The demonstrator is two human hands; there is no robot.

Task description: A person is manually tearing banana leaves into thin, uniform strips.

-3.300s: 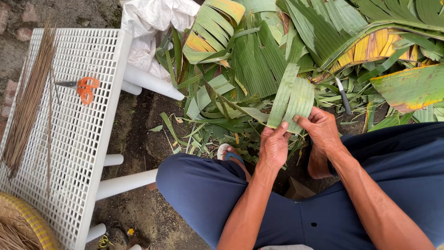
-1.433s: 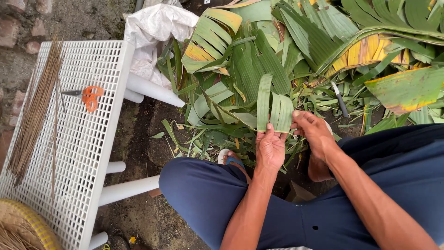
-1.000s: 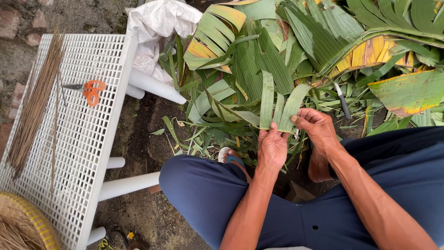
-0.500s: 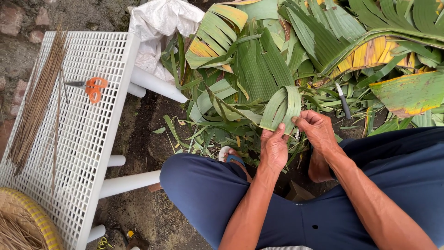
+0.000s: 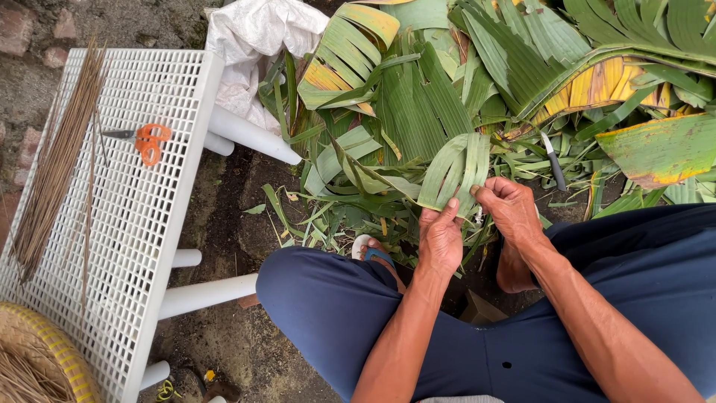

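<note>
Your left hand (image 5: 440,237) pinches the near end of a folded green leaf strip (image 5: 455,170); your right hand (image 5: 511,209) grips the same strip at its right edge, fingers curled round it. The strip stands up from both hands, over the leaf pile (image 5: 477,89) on the ground ahead of your knees. A knife (image 5: 553,160) lies in the pile, right of the strip. Left, well apart, a white desk (image 5: 149,224) on its side carries orange scissors (image 5: 145,140) and a bundle of sticks (image 5: 56,160). Basket (image 5: 33,366) at its near corner.
</note>
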